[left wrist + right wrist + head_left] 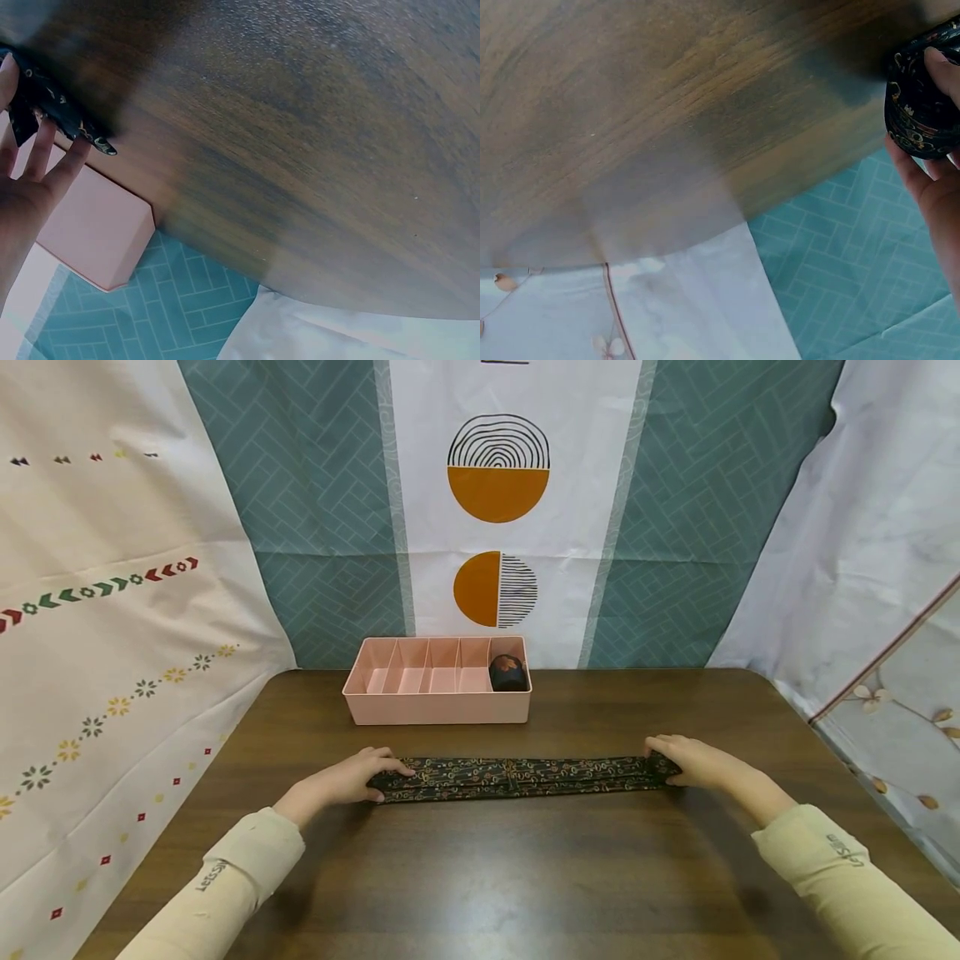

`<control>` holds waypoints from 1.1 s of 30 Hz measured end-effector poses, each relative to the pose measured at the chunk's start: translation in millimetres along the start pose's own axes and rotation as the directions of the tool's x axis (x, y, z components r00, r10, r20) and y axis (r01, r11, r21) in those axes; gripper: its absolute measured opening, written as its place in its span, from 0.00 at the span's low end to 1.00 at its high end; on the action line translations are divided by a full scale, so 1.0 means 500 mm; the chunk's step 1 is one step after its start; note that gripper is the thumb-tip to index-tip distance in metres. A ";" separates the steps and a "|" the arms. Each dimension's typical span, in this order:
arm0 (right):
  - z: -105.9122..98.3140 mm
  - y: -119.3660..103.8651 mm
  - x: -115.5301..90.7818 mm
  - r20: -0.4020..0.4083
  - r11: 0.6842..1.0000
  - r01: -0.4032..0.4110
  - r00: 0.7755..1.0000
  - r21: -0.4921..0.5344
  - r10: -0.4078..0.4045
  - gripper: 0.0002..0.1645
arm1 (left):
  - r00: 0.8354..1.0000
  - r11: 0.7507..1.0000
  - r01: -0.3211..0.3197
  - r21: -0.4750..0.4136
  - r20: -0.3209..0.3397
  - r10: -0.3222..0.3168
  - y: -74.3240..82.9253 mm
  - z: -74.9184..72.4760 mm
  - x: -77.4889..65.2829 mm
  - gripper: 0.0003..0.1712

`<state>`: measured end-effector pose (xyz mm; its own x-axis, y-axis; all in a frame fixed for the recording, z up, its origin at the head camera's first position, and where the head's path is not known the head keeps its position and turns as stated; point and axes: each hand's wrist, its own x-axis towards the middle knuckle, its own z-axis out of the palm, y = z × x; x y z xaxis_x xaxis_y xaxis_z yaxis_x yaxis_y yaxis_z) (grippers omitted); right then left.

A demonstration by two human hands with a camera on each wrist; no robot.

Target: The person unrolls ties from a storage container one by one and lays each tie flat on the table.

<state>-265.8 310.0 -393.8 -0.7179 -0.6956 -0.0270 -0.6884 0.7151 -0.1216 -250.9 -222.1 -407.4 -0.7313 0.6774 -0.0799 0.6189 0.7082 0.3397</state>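
A long, narrow strip of folded dark cloth with a small gold and red pattern lies straight across the table in the head view. My left hand holds its left end. In the left wrist view, the thumb and fingers are on either side of the cloth. At the right end, my right hand grips the fabric, which is bunched or folded over there. The right wrist view shows the thumb on top of this cloth and fingers beneath its edge.
Behind the cloth stands a pink divided box with several compartments. A dark rolled bundle with an orange patch sits in its rightmost compartment. The brown wooden table ends at hanging curtains at the back and sides.
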 end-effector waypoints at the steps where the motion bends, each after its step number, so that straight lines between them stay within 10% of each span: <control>1: 0.000 -0.001 -0.001 0.005 1.000 0.000 1.000 -0.001 0.000 0.24 | 1.000 1.000 0.001 -0.002 -0.001 -0.001 0.000 0.000 0.000 0.29; 33: 0.003 0.002 -0.009 0.014 0.997 -0.064 0.998 0.035 0.064 0.24 | 1.000 1.000 0.004 -0.013 -0.011 -0.004 -0.012 -0.001 -0.015 0.30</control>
<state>-262.9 313.8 -395.3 -0.7588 -0.6495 -0.0488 -0.6367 0.7555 -0.1545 -249.4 -231.8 -408.4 -0.7370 0.6722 -0.0713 0.6122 0.7084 0.3512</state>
